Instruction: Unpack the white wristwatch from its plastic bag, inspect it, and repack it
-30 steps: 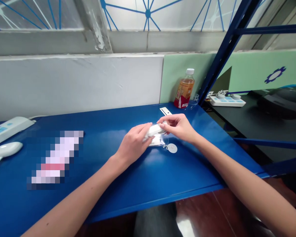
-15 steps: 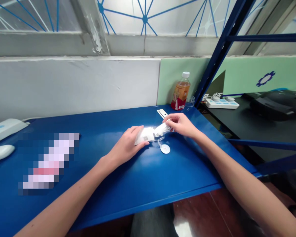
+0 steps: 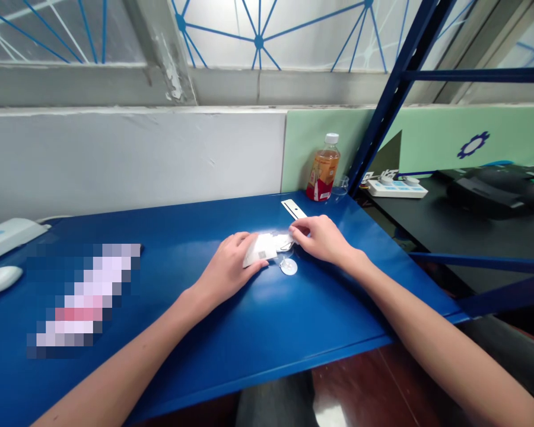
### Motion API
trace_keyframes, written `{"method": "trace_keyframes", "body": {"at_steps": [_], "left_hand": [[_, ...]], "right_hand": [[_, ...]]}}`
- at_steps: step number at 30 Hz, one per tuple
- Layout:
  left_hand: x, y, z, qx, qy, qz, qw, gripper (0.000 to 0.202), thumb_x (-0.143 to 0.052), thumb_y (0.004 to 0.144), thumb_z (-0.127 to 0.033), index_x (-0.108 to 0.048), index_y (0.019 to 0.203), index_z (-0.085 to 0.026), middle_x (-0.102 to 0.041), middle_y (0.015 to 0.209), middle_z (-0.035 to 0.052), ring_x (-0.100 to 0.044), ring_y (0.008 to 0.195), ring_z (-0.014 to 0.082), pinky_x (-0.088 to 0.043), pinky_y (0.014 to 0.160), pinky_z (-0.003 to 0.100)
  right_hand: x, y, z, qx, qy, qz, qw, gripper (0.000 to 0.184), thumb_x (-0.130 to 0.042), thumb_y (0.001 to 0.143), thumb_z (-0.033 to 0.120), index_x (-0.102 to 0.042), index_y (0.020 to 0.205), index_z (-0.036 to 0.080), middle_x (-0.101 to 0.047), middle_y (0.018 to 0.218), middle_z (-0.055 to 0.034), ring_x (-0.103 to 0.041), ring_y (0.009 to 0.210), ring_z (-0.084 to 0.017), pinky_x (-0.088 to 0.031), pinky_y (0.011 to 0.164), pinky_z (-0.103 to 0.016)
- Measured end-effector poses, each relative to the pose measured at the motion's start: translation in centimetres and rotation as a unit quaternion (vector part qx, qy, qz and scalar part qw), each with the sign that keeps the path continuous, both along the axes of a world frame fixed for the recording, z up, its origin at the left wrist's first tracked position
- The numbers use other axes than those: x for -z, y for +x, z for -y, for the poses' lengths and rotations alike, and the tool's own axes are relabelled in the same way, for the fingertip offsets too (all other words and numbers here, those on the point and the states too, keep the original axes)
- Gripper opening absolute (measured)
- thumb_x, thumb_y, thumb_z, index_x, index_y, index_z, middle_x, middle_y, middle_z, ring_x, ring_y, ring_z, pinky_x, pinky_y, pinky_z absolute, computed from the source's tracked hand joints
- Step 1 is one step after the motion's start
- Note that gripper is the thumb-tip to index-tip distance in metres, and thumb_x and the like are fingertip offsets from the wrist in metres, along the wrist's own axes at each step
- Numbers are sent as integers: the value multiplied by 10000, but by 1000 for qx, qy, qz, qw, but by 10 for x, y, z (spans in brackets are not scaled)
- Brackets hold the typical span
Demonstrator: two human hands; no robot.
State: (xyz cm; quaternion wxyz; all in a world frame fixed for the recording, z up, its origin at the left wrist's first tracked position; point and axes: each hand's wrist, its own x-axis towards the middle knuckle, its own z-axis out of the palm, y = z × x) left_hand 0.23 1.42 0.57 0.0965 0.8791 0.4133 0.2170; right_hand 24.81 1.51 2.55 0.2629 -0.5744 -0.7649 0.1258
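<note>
My left hand is closed on a small clear plastic bag that has a white label with a dark square code. At the bag's right end, my right hand pinches a white bundle, perhaps a coiled cord. How much of the bundle is inside the bag I cannot tell. Just below them a flat white disc lies on the blue table. Beyond my right fingers there is a narrow white card with a dark stripe and dot.
A drink bottle with a white cap stands at the back right, close to a blue metal post. To the left lie a blurred-out pinkish object, a white power strip and a rounded white object.
My right hand has moved left and slightly nearer, bringing the white bundle closer against the bag. The disc has shifted left. My left hand keeps its hold on the bag.
</note>
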Motion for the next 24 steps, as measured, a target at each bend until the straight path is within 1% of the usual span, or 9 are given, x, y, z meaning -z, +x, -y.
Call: {"method": "trace_keyframes", "body": {"at_steps": [4,7,11,14,16,19,21,24], "left_hand": [[3,0,0,-4,4,-1,1000,480,-596,912,-441,-530,1296,-161,-584,1257,160,-552,1172,331,-452,984,490],[5,1,1,-1,15,4,1000,484,-607,905,-429,-523,1299,-161,-585,1256,151,-546,1180,326,-458,985,481],[6,3,1,4,24,3,1000,473,-574,926,-438,-523,1308,-164,-583,1263,154,-548,1180,320,-460,990,475],[7,3,0,11,23,-12,1000,459,-527,951,-460,-545,1305,-169,-584,1295,162,-545,1197,320,-449,1005,480],[9,2,-2,16,20,-33,999,469,-494,965,-477,-547,1320,-175,-569,1353,160,-506,1265,328,-402,1053,500],[10,0,-2,21,2,-71,997,537,-419,988,-509,-478,1403,-173,-490,1464,147,-365,1403,325,-299,1129,520],[9,-1,-2,26,-17,-95,995,580,-350,1004,-522,-416,1452,-160,-425,1516,144,-296,1445,312,-269,1147,513],[6,-3,-1,40,-33,-116,992,596,-262,1023,-517,-365,1486,-154,-374,1546,146,-288,1452,294,-252,1158,493]], "right_hand": [[-2,-3,1,-24,-47,-71,996,255,-500,839,191,-736,936,171,-730,745,-51,-658,644,-180,-457,624,-295],[-1,-8,4,-67,-85,-124,986,321,-489,821,157,-701,1062,145,-731,760,-42,-658,617,-158,-480,623,-281],[2,-13,6,-125,-118,-152,973,522,-459,791,94,-566,1302,103,-719,714,-21,-643,608,-154,-498,640,-287],[5,-14,5,-146,-138,-167,965,630,-452,758,59,-484,1386,101,-743,791,-30,-618,576,-140,-502,634,-292],[5,-13,4,-151,-145,-173,962,633,-452,755,55,-484,1385,106,-756,857,-45,-606,559,-128,-503,635,-291],[4,-9,2,-146,-122,-151,970,536,-451,769,59,-582,1285,120,-763,880,-48,-610,573,-122,-497,646,-281],[2,-6,1,-117,-70,-116,984,444,-452,780,65,-661,1164,141,-762,853,-38,-612,595,-126,-481,642,-273],[0,0,-2,-51,10,-46,998,343,-471,791,81,-718,1014,164,-746,788,-34,-604,616,-142,-448,624,-276]]}}
